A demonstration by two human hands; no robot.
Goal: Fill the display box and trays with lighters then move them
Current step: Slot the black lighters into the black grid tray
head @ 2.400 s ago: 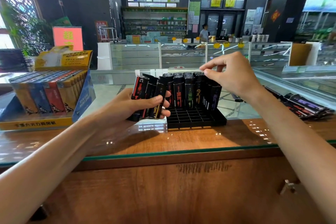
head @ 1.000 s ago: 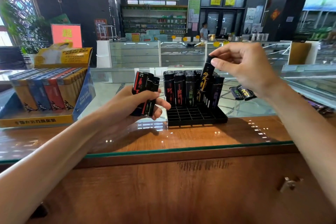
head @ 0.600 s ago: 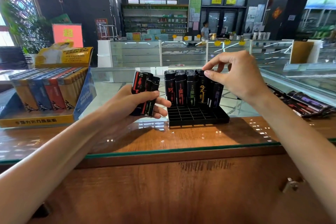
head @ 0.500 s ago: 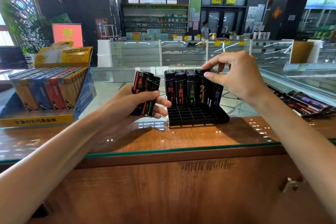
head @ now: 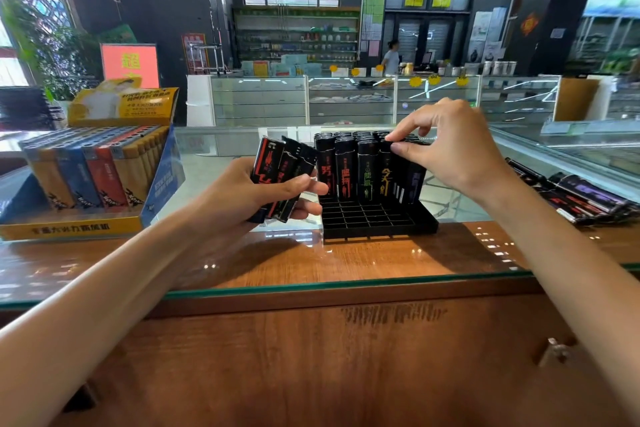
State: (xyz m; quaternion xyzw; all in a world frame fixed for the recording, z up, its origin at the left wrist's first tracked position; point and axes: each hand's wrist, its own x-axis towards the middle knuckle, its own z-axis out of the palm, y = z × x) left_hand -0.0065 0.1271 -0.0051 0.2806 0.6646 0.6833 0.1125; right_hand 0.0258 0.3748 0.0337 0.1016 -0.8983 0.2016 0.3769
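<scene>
A black grid tray [head: 377,222] stands on the glass counter with several upright black lighters [head: 349,166] filling its back rows; the front rows are open cells. My left hand [head: 249,198] grips a small bundle of black lighters [head: 282,173] just left of the tray. My right hand [head: 450,152] is over the tray's right side, thumb and fingertips pinching the top of a seated lighter with orange print [head: 386,166]. At the left sits a yellow-and-blue display box [head: 83,222] packed with coloured lighters.
Several loose black lighters [head: 575,194] lie on the glass at the right. The glass top's front edge [head: 346,284] runs across above a wooden cabinet front. A shop interior with glass showcases and a person lies far behind.
My right hand carried a lighter from the left-hand bundle over the tray, lowered it into a cell and now pinches its top. The left-hand bundle got smaller and has stayed put.
</scene>
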